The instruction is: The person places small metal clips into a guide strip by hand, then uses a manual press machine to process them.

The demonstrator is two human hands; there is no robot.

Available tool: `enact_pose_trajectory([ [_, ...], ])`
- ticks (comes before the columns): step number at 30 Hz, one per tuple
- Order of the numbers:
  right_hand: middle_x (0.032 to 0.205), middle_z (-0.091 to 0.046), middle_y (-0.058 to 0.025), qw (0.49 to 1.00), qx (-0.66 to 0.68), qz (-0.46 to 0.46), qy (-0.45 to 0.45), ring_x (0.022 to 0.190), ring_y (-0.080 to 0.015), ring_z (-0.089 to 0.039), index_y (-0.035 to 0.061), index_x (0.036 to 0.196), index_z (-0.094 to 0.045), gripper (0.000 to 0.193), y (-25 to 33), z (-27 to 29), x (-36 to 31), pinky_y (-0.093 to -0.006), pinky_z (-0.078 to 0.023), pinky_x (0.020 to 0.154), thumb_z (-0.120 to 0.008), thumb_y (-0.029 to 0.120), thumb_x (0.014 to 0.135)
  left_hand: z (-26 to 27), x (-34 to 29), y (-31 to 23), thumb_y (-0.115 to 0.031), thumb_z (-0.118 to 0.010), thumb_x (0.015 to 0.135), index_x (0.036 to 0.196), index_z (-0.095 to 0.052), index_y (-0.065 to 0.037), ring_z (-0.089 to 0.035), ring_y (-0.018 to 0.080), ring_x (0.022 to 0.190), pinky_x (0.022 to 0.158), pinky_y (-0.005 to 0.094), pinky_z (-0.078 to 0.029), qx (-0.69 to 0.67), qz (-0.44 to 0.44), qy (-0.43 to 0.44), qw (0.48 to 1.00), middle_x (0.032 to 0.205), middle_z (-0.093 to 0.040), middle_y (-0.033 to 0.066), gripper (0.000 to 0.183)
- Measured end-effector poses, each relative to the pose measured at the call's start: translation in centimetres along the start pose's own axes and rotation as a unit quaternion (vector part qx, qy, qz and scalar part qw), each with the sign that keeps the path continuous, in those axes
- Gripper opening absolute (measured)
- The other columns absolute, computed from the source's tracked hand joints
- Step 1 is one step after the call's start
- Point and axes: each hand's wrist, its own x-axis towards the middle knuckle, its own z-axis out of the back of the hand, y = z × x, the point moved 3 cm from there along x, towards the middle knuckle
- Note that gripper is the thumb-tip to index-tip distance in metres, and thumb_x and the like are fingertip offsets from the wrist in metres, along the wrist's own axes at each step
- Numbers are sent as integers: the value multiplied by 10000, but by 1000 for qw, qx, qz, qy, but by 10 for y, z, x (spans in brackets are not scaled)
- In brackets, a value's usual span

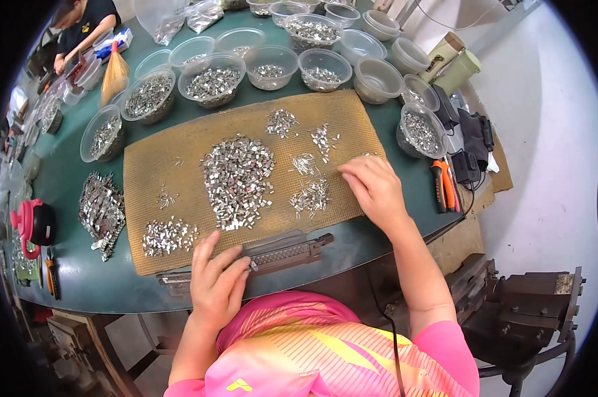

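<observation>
My left hand (216,278) rests with fingers apart over a long dark metal fixture (282,255) at the front edge of a tan textured mat (339,112). My right hand (376,190) hovers above the mat's right side, thumb and fingertips pinched together; anything between them is too small to make out. Beside it lie a pile of thin silver pins (310,197) and a smaller pin pile (304,165). A large heap of small silver metal links (237,178) covers the mat's middle. Another pile of shiny links (169,237) sits near my left hand.
Clear plastic bowls (212,79) of metal pieces line the back. A tangle of linked metal strips (102,213) lies left of the mat, near a pink-and-black pot (34,223). Orange-handled pliers (443,186) lie right. Another person (87,30) works at far left.
</observation>
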Motion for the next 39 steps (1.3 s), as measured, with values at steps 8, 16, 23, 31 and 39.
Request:
enact_pose_trajectory([
  [8,938,-717,-56,997,-72,8,31,932,-278,-655,85,975,-734,80,-17,-23,24,-413,-461,954,-721,101,898,-4,0,1,-39,-760,828,1066,-736,-70,-577,413,1294,1072,566,-447,-1,8,-4,1000,1150,-712,112,241],
  [16,908,-705,-53,997,-79,-18,20,925,-279,-651,102,989,-736,83,-59,-27,44,-420,-460,950,-705,135,919,-2,2,2,-34,-767,811,1050,-739,-75,-592,405,1278,1039,539,-479,-15,11,-3,1000,1138,-714,105,244],
  [23,919,-681,-57,991,-122,-28,54,963,-280,-635,104,989,-721,103,-60,-36,48,-423,-458,949,-721,163,906,-4,3,2,-37,-774,800,1033,-741,-80,-606,400,1260,1020,517,-497,-11,17,-2,1000,1118,-717,98,239],
  [31,946,-684,-78,993,11,-106,55,953,-315,-637,83,1007,-711,120,-69,-30,45,-414,-481,912,-707,119,893,-3,4,0,-38,-776,800,1022,-746,-79,-610,388,1258,1014,510,-502,-9,17,4,1000,1115,-720,90,228],
  [39,922,-652,-131,989,-140,-10,36,953,-343,-628,53,930,-682,76,-57,-41,46,-465,-461,935,-698,99,873,-3,4,0,-34,-775,802,1015,-748,-67,-625,391,1235,1010,506,-507,-15,30,8,999,1098,-724,101,218],
])
